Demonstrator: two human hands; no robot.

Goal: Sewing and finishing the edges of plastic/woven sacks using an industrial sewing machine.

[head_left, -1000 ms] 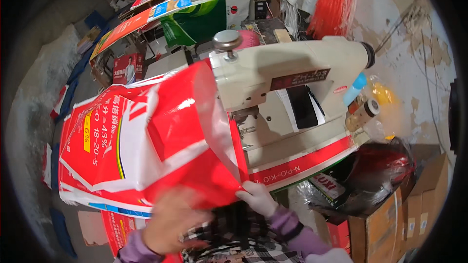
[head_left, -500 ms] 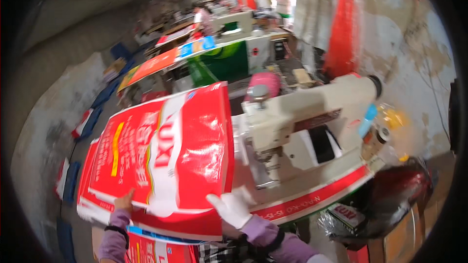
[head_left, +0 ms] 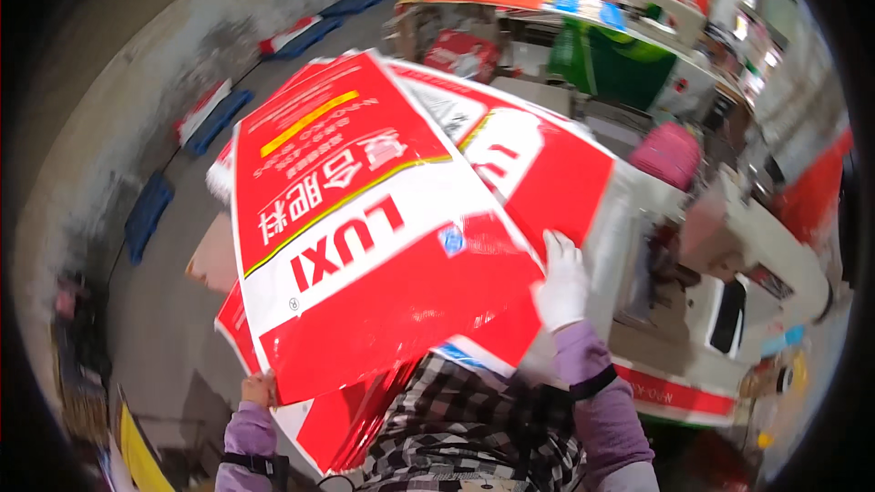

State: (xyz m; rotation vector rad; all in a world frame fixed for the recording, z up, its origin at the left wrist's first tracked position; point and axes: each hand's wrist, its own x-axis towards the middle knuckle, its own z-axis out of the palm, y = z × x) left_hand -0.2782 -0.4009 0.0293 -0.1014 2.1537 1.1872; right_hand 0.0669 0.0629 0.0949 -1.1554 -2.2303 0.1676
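A flat red and white printed sack (head_left: pixel 392 246) with a yellow stripe stretches in front of me, tilted across a pile of similar sacks. My bare left hand (head_left: pixel 260 389) is closed on its near left corner. My right hand (head_left: pixel 562 284), in a white glove, grips its right edge, with the thumb hidden. Beneath it another red and white sack (head_left: pixel 570 178) shows at the right, on the machine table. More sacks (head_left: pixel 342 424) hang over my lap, against a black-and-white checked cloth (head_left: pixel 437 428).
A cream sewing machine (head_left: pixel 761 241) stands at the right, with a pink rounded object (head_left: pixel 667 155) behind it. Farther back is another worktable with a green sheet (head_left: pixel 611 64). Blue bundles (head_left: pixel 149 214) lie along the floor by the left wall (head_left: pixel 118 109).
My view has turned left, so the sewing machine sits farther right. The top sack has been pulled toward me and turned askew over the others. My right hand has moved up along its edge.
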